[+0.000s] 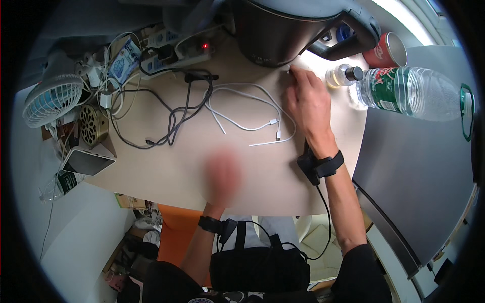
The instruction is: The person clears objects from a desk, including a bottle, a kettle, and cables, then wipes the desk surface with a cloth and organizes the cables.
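Note:
My right hand (308, 102) reaches to the foot of a dark electric kettle (280, 38), fingertips drawn together on the tabletop. A small pale bit shows at the fingertips; whether they grip it I cannot tell. My left hand (222, 176) is over the near part of the table, its fingers blurred. Between and beyond the hands lies a looped white cable (242, 126), with two metal-tipped plugs and two plain ends. Left of it, a tangled black cable (172, 110) runs to the power strip (153, 65). A small bottle with a black cap (341, 75) stands right of my right hand.
A large water bottle (413, 91) lies beside a red cup (384, 51) on the right. At left are a small fan (55, 100), a brass-coloured pierced tin (93, 125) and a white-edged device with a dark screen (89, 161). A grey panel (413, 170) borders the table's right.

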The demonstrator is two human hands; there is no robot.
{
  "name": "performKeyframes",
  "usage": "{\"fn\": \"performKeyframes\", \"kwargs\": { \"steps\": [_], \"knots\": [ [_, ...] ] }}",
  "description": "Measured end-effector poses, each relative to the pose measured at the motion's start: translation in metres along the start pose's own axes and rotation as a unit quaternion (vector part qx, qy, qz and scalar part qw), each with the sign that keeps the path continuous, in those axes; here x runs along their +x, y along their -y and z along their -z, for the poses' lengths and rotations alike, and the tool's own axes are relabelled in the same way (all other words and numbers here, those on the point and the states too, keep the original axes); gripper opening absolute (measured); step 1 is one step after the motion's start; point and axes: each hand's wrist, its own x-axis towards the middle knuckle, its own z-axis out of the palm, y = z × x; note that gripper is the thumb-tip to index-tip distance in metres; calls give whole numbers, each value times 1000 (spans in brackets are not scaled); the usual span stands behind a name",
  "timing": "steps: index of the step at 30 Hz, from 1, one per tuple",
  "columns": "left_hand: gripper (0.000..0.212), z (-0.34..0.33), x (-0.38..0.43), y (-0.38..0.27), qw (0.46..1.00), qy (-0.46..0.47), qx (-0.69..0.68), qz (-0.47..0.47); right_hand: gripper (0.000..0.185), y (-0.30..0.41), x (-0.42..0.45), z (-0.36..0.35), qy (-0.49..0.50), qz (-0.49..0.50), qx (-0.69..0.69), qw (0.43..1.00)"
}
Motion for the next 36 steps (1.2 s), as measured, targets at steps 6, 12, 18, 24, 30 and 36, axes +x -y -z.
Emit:
{"fn": "performKeyframes", "kwargs": {
  "steps": [6, 12, 18, 24, 30, 36],
  "knots": [
    [25, -4, -2, 3, 999, -16, 26, -16, 29, 8, -3, 27, -4, -119, 159, 980],
    [23, -3, 3, -3, 999, -33, 2, -6, 31, 48, -34, 64, 36, -323, 472, 819],
    [22, -2, 2, -3, 999, -37, -2, 8, 33, 69, -63, 76, 81, -331, 540, 770],
    [25, 25, -1, -24, 971, -26, -206, 116, 33, 97, -79, 117, 164, -259, 531, 790],
    [39, 120, 10, -106, 792, 50, -547, 267, 43, 114, -90, 135, 222, -216, 589, 746],
    [35, 141, -15, -107, 843, 10, -463, 273, 38, 152, -95, 141, 289, -219, 581, 728]
  ]
}}
